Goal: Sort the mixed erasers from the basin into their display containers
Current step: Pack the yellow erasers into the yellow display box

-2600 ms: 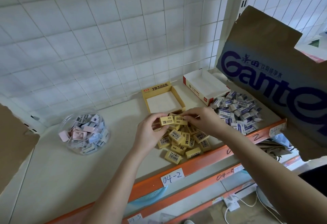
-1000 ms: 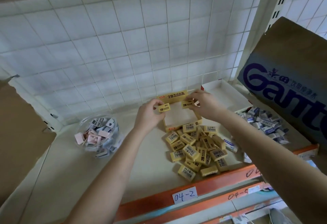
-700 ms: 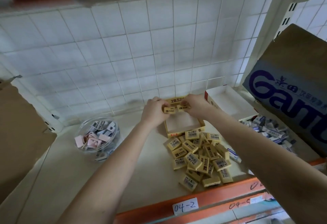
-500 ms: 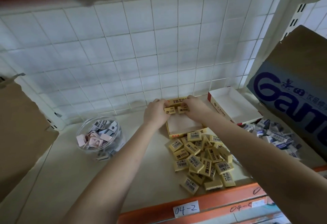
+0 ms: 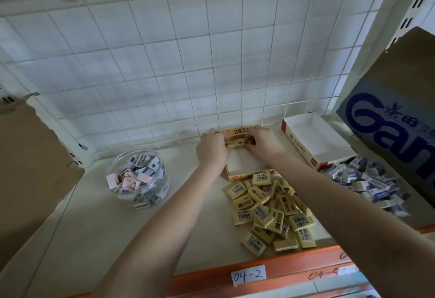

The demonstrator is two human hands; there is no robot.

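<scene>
A small yellow display box [image 5: 244,173] stands open on the shelf at the back centre. Both hands reach into its far end. My left hand [image 5: 210,149] pinches a yellow eraser [image 5: 229,143] against the box's back wall. My right hand [image 5: 262,143] pinches a second yellow eraser [image 5: 241,142] right beside the first. A heap of several loose yellow erasers [image 5: 270,210] lies in front of the box. To the right sits an empty red-and-white display box [image 5: 303,145], with a pile of blue-and-white erasers [image 5: 367,180] beside it.
A clear round tub [image 5: 138,177] of pink and grey erasers stands at the left. A large Ganten cardboard box [image 5: 400,114] walls in the right side; brown cardboard [image 5: 30,161] walls in the left. White wire grid behind. The orange shelf edge [image 5: 294,267] carries a 04-2 label.
Both hands lifted an eraser each from the heap, carried them back to the yellow box, and lowered them side by side against its back wall.
</scene>
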